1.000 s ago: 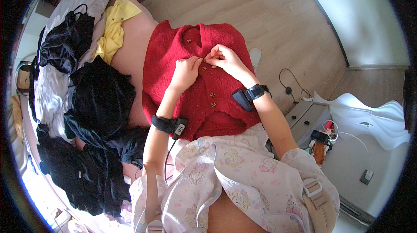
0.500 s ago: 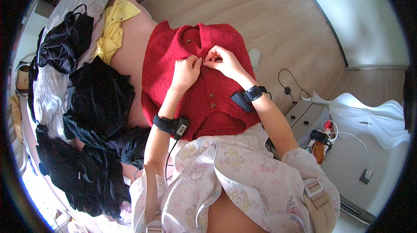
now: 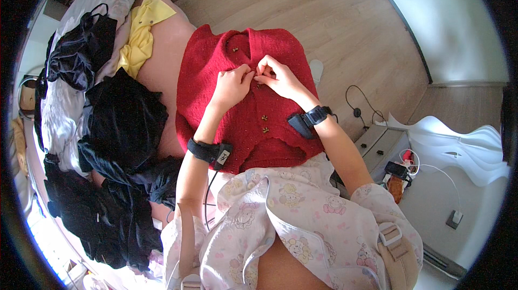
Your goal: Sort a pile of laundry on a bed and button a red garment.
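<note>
A red knit cardigan [image 3: 234,128] lies spread over my lap and the edge of the bed, collar pointing away from me. Small flower-shaped buttons [image 3: 264,118] run down its front. At mid-placket my left hand [image 3: 232,87] pinches the knit fabric between thumb and fingers. Close beside it my right hand [image 3: 279,80] is closed on the placket too, its fingertips almost touching the left ones. Whatever sits between the fingertips is too small and covered to make out. Both wrists carry black straps with small devices.
On the left, black garments [image 3: 124,128] and a yellow garment [image 3: 140,36] lie on the pink bed sheet [image 3: 170,58]. To the right stands a grey cabinet [image 3: 431,220] with a phone [image 3: 396,187], cables and a wavy white piece [image 3: 453,144]. A black cord [image 3: 357,112] lies nearby.
Both hands stay at the placket. My left hand has shifted slightly to the right and up, and its forearm has turned a little.
</note>
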Action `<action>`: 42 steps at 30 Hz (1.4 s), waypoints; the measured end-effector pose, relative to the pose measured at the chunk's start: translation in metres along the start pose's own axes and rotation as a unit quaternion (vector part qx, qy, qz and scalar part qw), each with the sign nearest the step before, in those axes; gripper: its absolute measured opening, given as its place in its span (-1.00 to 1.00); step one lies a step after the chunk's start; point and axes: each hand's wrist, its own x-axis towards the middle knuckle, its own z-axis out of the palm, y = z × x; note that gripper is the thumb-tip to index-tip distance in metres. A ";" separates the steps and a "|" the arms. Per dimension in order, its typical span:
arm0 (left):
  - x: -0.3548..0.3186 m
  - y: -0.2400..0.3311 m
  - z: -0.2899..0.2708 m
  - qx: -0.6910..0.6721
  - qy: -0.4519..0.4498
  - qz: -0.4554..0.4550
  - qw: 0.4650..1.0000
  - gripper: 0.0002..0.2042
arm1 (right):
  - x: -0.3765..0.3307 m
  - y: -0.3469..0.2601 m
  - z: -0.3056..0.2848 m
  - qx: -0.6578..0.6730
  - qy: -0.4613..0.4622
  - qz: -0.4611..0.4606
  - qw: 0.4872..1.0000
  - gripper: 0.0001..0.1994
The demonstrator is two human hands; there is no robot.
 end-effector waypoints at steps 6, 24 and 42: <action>0.001 -0.003 0.004 0.018 0.008 -0.027 0.999 -0.82 | -0.001 -0.008 -0.001 -0.015 0.004 0.016 1.000 -0.80; 0.000 -0.004 0.026 -0.001 0.081 -0.073 0.994 -0.85 | 0.004 -0.008 -0.001 0.210 0.073 0.212 0.952 -0.86; -0.001 0.034 0.012 0.283 -0.036 -0.024 0.958 -0.84 | 0.010 -0.017 -0.011 -0.329 -0.037 -0.048 0.942 -0.79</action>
